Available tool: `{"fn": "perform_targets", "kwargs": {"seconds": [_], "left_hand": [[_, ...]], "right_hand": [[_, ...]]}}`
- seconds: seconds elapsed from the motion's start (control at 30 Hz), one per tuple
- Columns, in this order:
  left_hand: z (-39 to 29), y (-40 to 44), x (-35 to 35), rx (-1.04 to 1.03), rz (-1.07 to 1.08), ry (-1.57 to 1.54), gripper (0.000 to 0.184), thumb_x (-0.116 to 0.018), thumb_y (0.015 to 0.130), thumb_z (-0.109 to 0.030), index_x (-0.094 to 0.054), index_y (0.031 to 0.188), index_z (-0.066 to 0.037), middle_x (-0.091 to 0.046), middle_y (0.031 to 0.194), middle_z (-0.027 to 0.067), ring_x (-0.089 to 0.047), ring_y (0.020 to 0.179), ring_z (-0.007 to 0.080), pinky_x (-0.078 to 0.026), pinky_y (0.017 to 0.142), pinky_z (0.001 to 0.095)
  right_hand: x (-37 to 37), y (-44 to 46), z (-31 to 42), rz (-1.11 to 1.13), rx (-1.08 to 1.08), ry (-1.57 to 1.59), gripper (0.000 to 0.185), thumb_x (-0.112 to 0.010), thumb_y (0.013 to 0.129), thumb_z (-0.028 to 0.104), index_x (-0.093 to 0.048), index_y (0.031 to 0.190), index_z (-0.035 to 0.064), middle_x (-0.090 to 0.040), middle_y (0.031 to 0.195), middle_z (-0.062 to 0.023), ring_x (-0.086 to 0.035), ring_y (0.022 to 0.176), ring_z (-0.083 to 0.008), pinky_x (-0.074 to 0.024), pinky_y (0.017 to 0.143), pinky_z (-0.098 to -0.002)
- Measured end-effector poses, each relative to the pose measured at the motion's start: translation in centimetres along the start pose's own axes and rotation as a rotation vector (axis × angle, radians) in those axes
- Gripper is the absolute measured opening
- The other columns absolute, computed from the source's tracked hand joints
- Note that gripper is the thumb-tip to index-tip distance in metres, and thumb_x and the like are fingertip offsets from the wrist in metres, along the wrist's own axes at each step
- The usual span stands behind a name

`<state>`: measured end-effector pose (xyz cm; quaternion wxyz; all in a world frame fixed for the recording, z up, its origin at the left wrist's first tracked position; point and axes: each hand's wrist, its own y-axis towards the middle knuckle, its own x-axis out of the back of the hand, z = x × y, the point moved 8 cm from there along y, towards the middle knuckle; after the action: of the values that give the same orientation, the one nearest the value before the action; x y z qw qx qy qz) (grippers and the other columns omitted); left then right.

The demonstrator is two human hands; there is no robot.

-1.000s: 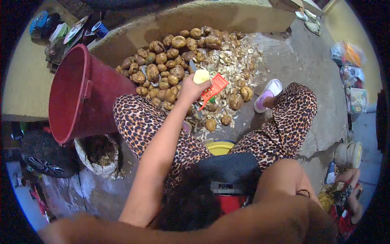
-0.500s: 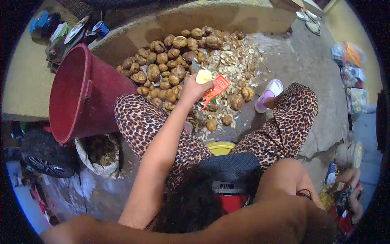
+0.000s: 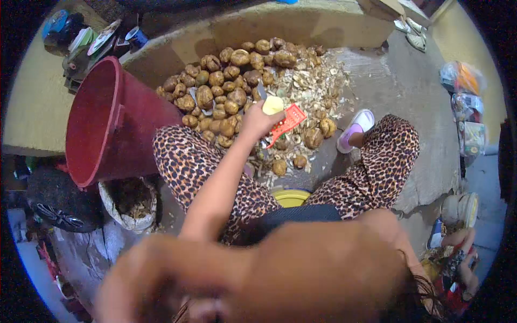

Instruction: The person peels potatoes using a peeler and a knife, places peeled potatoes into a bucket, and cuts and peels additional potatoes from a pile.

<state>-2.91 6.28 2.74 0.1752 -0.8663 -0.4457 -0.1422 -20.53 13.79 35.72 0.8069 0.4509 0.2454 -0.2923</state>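
Observation:
A pale peeled piece is gripped in my left hand, over the front of the heap. That hand also has an orange slotted tool at its right side, and a grey blade juts out past its fingers. Below and behind lie brown, round tubers and a spread of pale peelings. My right arm crosses the bottom of the view, large and blurred; its hand is smeared low at the left, and its fingers cannot be made out.
A big dark-red tub leans at the left, above a white sack of scraps. A yellow container is between my legs. Plastic bags lie along the right wall. Part of another person shows at lower right.
My right arm has moved up and further into view, covering more of my lap. My left hand, still holding the peeled piece, has shifted very slightly right.

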Motion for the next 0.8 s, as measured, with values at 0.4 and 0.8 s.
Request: {"fn": "perform_targets", "kwargs": {"seconds": [0.4,0.8], "left_hand": [[-8.0,0.8,4.6,-0.080,0.024,-0.298,0.038,-0.073,0.070,-0.020,-0.059,0.101,-0.002,-0.065,0.087,0.0039,-0.060,0.074,0.0113,-0.049,0.067,0.0277],[-11.0,10.2,4.9,-0.147,0.106,-0.431,0.043,-0.074,0.071,-0.018,-0.057,0.107,-0.002,-0.062,0.091,0.0023,-0.058,0.080,0.0099,-0.047,0.074,0.0261]], "right_hand": [[21.8,-11.6,13.0,-1.008,-0.220,-1.060,0.007,-0.054,0.076,-0.001,-0.058,0.080,0.0037,-0.058,0.082,-0.0019,-0.053,0.077,-0.0098,-0.0428,0.070,-0.0235],[35.9,-13.3,15.7,-0.790,-0.486,-1.206,0.064,-0.069,0.071,0.011,-0.039,0.127,0.0036,-0.052,0.117,-0.0091,-0.048,0.110,-0.0189,-0.0402,0.093,-0.0344]]}}
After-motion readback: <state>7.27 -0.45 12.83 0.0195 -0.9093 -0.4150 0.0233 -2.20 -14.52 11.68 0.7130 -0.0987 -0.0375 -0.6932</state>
